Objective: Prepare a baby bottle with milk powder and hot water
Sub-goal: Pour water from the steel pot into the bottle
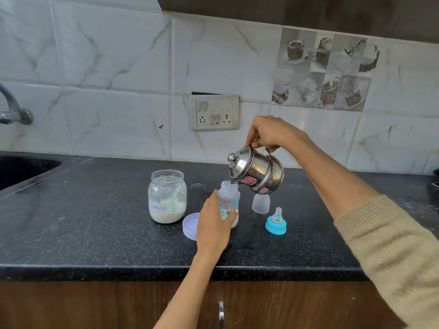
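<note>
A clear baby bottle [228,198] with printed pictures stands upright on the black counter [95,233], white powder at its bottom. My left hand [212,224] wraps around its lower half. My right hand [270,132] grips the handle of a small steel kettle [257,173], tilted left with its spout at the bottle's open mouth. An open glass jar [167,195] labelled formula holds white powder and a pale green scoop. The blue ring with its teat [276,223] and a clear cap [260,203] stand to the right of the bottle.
A lilac jar lid [188,225] lies between jar and bottle, partly behind my left hand. A dark sink [21,169] and a tap [11,108] are at far left. A switch panel [214,112] sits on the tiled wall. A cabinet handle [221,313] shows below the counter edge.
</note>
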Demonstrator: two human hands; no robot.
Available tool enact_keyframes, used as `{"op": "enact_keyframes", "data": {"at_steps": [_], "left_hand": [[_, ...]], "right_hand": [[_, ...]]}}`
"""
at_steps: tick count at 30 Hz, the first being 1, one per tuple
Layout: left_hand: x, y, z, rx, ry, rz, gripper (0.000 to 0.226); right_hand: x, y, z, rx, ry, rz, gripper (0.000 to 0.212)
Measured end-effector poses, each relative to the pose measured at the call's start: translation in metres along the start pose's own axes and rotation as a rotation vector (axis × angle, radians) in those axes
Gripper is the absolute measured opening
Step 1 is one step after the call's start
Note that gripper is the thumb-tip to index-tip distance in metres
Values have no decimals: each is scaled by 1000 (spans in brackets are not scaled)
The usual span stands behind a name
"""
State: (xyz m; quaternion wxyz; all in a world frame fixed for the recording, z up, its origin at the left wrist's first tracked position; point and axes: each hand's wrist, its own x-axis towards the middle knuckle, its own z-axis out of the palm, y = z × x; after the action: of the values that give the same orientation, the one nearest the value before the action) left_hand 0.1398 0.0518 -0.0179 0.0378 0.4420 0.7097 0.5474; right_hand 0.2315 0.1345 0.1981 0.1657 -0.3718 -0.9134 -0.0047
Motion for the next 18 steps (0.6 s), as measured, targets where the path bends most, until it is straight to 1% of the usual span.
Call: {"op": "enact_keyframes", "data": {"at_steps": [18], "left_hand": [[0,0,0,6,8,6,66]], "right_hand": [[-1,-2,-2,-27,-4,-18,23]]}}
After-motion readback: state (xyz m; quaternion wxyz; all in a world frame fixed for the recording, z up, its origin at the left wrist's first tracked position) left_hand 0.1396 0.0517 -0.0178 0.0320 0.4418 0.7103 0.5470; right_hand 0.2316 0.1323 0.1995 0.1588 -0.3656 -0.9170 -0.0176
